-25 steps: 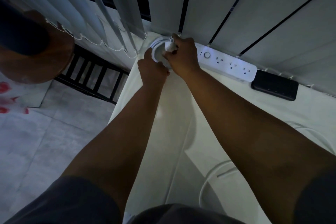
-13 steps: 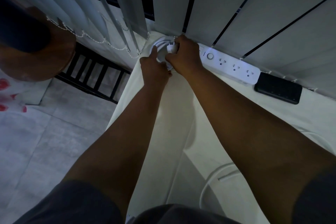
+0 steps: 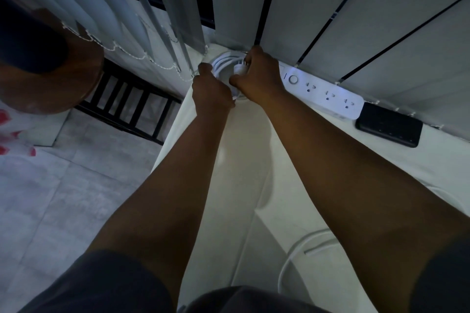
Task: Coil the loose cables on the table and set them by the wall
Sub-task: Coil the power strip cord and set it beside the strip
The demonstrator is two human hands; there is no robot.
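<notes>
A coiled white cable (image 3: 223, 63) lies in the far left corner of the white table (image 3: 244, 150), against the vertical blinds. My left hand (image 3: 211, 91) grips the coil's near left side. My right hand (image 3: 256, 76) pinches the cable's white plug (image 3: 239, 68) over the coil. A white power strip (image 3: 323, 94) runs along the wall to the right of the coil. Another loose white cable (image 3: 295, 256) curves across the table near my body, partly hidden by my right arm.
A black flat device (image 3: 389, 128) lies by the wall, right of the power strip. Vertical blinds (image 3: 330, 7) hang right behind the coil. The table's left edge drops to a tiled floor (image 3: 50, 198). A black slatted rack (image 3: 132, 109) stands below, and a brown round object (image 3: 50, 71) sits left.
Both hands stay on the coil in the corner. My right hand has shifted slightly toward the blinds with the plug. The view has tilted a little.
</notes>
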